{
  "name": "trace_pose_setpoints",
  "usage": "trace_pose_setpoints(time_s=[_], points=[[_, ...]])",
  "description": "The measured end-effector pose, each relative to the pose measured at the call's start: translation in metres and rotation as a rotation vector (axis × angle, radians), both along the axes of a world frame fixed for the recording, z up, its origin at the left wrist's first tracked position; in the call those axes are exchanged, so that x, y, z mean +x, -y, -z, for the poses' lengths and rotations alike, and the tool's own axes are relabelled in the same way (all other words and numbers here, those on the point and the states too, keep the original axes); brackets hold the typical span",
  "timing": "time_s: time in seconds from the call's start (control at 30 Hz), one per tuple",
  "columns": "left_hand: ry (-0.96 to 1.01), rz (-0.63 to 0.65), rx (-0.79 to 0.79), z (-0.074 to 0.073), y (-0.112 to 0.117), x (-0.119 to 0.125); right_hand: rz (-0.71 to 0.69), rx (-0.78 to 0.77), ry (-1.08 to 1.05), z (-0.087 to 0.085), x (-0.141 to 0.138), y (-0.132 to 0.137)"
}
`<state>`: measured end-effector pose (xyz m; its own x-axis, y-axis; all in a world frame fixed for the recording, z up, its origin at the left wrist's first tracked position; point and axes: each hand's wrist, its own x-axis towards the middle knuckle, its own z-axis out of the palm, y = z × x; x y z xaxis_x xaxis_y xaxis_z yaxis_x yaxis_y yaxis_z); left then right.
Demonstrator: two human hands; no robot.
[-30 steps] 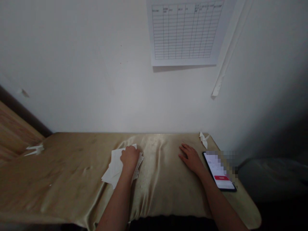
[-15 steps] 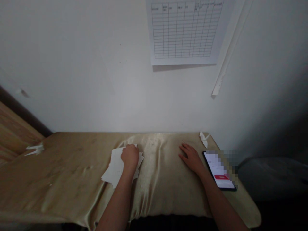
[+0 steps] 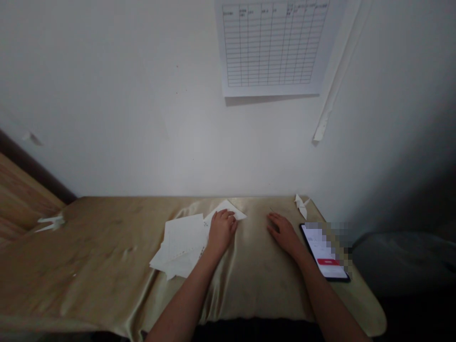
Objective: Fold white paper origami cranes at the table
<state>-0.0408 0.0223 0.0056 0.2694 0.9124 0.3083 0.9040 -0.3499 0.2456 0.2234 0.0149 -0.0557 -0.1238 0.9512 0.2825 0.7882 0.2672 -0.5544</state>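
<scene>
My left hand [image 3: 221, 232] is closed on a white sheet of paper [image 3: 235, 212], its fingers lying over the sheet. Dark marks show along the paper's left side, and much of it is hidden under the hand. Just left of it, a loose stack of white sheets [image 3: 181, 237] lies unevenly on the satin cloth. My right hand [image 3: 283, 230] rests on the cloth, fingers stretched out and holding nothing. The phone [image 3: 326, 254] beside it has a lit screen with a red bar. Behind the phone sits a small folded white paper piece [image 3: 301, 206].
A gold satin cloth [image 3: 103, 256] covers the table, which meets a white wall [image 3: 142, 118]. A printed grid sheet [image 3: 270, 47] hangs there. White scraps [image 3: 52, 222] lie at the far left beside a wooden panel [image 3: 24, 194].
My left hand has moved right, off the stack, and a single sheet has come with it. More of the stack now shows. My right hand has barely shifted.
</scene>
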Motion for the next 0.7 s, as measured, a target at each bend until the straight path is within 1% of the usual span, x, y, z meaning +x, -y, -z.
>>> trace_pose_setpoints(time_s=[0.1, 0.23, 0.37, 0.5, 0.57, 0.6, 0.7], points=[[0.045, 0.138, -0.067, 0.011, 0.004, 0.015, 0.047, 0.016, -0.117, -0.004, 0.002, 0.001], [0.107, 0.229, -0.117, 0.022, 0.011, 0.03, 0.098, 0.05, -0.217, -0.009, 0.003, 0.003], [0.185, 0.35, -0.143, 0.03, 0.017, 0.038, 0.069, 0.099, -0.258, -0.011, 0.002, 0.003], [0.221, 0.448, -0.15, 0.038, 0.015, 0.04, 0.04, 0.11, -0.263, -0.01, 0.0, 0.004], [0.228, 0.443, -0.138, 0.043, 0.012, 0.038, 0.032, 0.114, -0.259, -0.009, -0.001, 0.005], [0.224, 0.418, -0.133, 0.046, 0.011, 0.037, 0.027, 0.117, -0.256, -0.008, -0.002, 0.004], [0.109, 0.285, -0.097, 0.051, 0.009, 0.035, -0.003, 0.14, -0.239, -0.005, -0.002, 0.004]])
